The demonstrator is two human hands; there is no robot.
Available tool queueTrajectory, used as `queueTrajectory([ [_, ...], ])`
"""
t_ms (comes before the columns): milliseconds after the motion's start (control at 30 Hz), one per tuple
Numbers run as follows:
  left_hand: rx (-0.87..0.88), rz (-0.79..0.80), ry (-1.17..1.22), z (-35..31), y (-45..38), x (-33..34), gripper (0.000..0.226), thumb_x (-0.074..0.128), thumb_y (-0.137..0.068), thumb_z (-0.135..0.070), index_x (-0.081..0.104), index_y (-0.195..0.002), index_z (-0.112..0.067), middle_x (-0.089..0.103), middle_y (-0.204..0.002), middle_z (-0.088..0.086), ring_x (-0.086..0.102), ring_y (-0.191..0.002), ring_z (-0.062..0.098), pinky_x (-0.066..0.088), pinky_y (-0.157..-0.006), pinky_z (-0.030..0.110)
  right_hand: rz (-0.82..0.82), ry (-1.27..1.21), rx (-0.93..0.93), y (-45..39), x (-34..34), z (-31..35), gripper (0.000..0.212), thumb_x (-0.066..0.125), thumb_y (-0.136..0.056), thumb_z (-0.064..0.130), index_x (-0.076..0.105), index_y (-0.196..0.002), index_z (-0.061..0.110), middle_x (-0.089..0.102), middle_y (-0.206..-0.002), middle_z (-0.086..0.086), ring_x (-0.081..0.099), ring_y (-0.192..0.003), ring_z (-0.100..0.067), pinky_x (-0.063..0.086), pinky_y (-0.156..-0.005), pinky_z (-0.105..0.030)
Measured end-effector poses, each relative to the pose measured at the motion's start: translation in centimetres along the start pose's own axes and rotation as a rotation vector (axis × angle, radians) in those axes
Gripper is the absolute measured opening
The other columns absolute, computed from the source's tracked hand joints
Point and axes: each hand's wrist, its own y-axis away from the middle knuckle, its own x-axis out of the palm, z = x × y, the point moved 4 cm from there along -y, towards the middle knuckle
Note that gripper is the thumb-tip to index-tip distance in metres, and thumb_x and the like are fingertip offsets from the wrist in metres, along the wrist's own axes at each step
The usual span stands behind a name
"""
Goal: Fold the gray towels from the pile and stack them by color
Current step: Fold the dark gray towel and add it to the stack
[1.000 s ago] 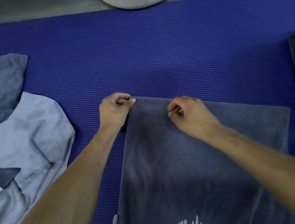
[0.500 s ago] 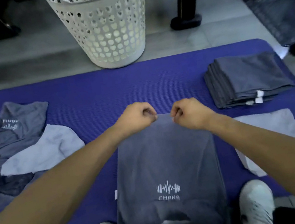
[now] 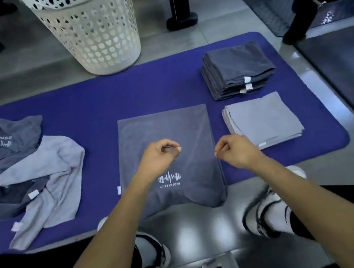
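I see a white laundry basket (image 3: 91,28) on the floor beyond the blue mat (image 3: 140,93). On the mat's left lies the unfolded pile (image 3: 27,174) of gray towels; at right sit a folded dark gray stack (image 3: 236,69) and, nearer me, a folded light gray stack (image 3: 263,118). Between them the dark gray towel (image 3: 163,131) lies flat, its near edge drooping off the mat. My left hand (image 3: 159,158) hovers above it, fingers curled, holding nothing. My right hand (image 3: 235,149) is likewise clenched beside the towel's right edge, empty.
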Motion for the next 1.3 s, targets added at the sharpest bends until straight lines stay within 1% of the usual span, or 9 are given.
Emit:
queueTrajectory([
  [200, -0.115, -0.006, 0.019, 6.3, 2.6, 5.4, 0.016, 0.073, -0.084, -0.015, 0.070, -0.077, -0.029, 0.071, -0.076, 0.001, 0.061, -0.069, 0.013, 0.052, -0.075, 0.030, 0.028, -0.154, 0.219, 1.0, 6.8, -8.1, 0.015, 0.068, -0.082, 0.015, 0.068, -0.068, 0.020, 0.071, -0.075, -0.004, 0.069, -0.090, -0.026, 0.055, -0.087, -0.033],
  [333, -0.195, -0.015, 0.054, 8.7, 3.7, 7.4, 0.016, 0.072, -0.082, -0.018, 0.070, -0.073, -0.032, 0.069, -0.071, -0.003, 0.062, -0.066, 0.015, 0.052, -0.079, 0.034, 0.152, -0.027, 0.324, 1.5, 11.6, -10.8, 0.021, 0.063, -0.089, 0.016, 0.071, -0.094, -0.003, 0.069, -0.091, -0.019, 0.066, -0.098, -0.032, 0.044, -0.073, -0.028],
  [467, -0.211, -0.055, 0.028, 10.5, 4.9, 8.1, 0.022, 0.072, -0.084, -0.014, 0.071, -0.072, -0.033, 0.073, -0.078, 0.010, 0.064, -0.069, 0.019, 0.054, -0.082, 0.037, 0.072, -0.142, 0.454, 1.9, 13.7, -11.6, 0.039, 0.064, -0.090, 0.017, 0.058, -0.124, -0.001, 0.065, -0.118, -0.018, 0.062, -0.109, -0.033, 0.039, -0.073, -0.024],
  [633, -0.196, -0.027, -0.005, 11.3, 5.0, 8.4, 0.028, 0.069, -0.088, -0.005, 0.069, -0.077, -0.031, 0.071, -0.082, 0.016, 0.058, -0.064, 0.014, 0.050, -0.077, 0.032, 0.074, -0.249, 0.637, 1.7, 14.2, -13.5, 0.032, 0.068, -0.087, 0.020, 0.061, -0.110, -0.001, 0.066, -0.103, -0.014, 0.062, -0.086, -0.027, 0.041, -0.068, -0.024],
  [700, -0.207, -0.026, 0.011, 11.5, 4.7, 8.5, 0.027, 0.069, -0.088, -0.005, 0.069, -0.078, -0.029, 0.070, -0.081, 0.014, 0.058, -0.066, 0.015, 0.050, -0.079, 0.033, 0.136, -0.300, 0.651, 1.2, 14.2, -13.8, 0.011, 0.065, -0.090, 0.014, 0.065, -0.085, 0.004, 0.064, -0.076, -0.009, 0.059, -0.061, -0.018, 0.041, -0.054, -0.019],
  [767, -0.220, -0.032, 0.025, 11.7, 4.5, 8.7, 0.026, 0.070, -0.088, -0.005, 0.069, -0.078, -0.030, 0.071, -0.083, 0.012, 0.059, -0.069, 0.016, 0.052, -0.081, 0.036, 0.184, -0.483, 0.675, 0.9, 14.4, -14.0, 0.019, 0.064, -0.091, 0.004, 0.063, -0.072, 0.007, 0.062, -0.060, -0.005, 0.057, -0.044, -0.010, 0.041, -0.041, -0.017],
  [967, -0.076, 0.021, -0.143, 10.3, 2.9, 10.8, 0.014, 0.070, -0.088, -0.009, 0.072, -0.088, -0.023, 0.069, -0.079, -0.007, 0.057, -0.066, -0.008, 0.043, -0.074, 0.013, 0.243, -0.869, 0.608, 1.9, 12.8, -13.5, 0.003, 0.061, -0.093, 0.004, 0.063, -0.096, 0.004, 0.067, -0.087, -0.010, 0.070, -0.072, -0.017, 0.056, -0.067, -0.027],
  [1100, 0.184, 0.152, -0.310, 7.6, 1.7, 13.2, 0.021, 0.075, -0.083, -0.010, 0.075, -0.104, -0.013, 0.072, -0.101, 0.001, 0.061, -0.093, 0.008, 0.039, -0.085, 0.010, 0.285, -0.981, 0.486, 2.4, 10.9, -12.3, 0.016, 0.059, -0.094, -0.001, 0.060, -0.082, 0.010, 0.065, -0.078, -0.007, 0.068, -0.066, -0.016, 0.058, -0.067, -0.026],
  [1300, 0.231, 0.090, -0.220, 7.0, 1.8, 14.0, 0.029, 0.077, -0.080, -0.006, 0.075, -0.109, -0.009, 0.074, -0.098, 0.005, 0.065, -0.087, 0.010, 0.045, -0.084, 0.007, 0.300, -1.155, 0.386, 2.3, 10.2, -12.0, 0.012, 0.062, -0.090, -0.003, 0.062, -0.097, 0.007, 0.070, -0.085, -0.007, 0.069, -0.076, -0.016, 0.057, -0.073, -0.025],
])
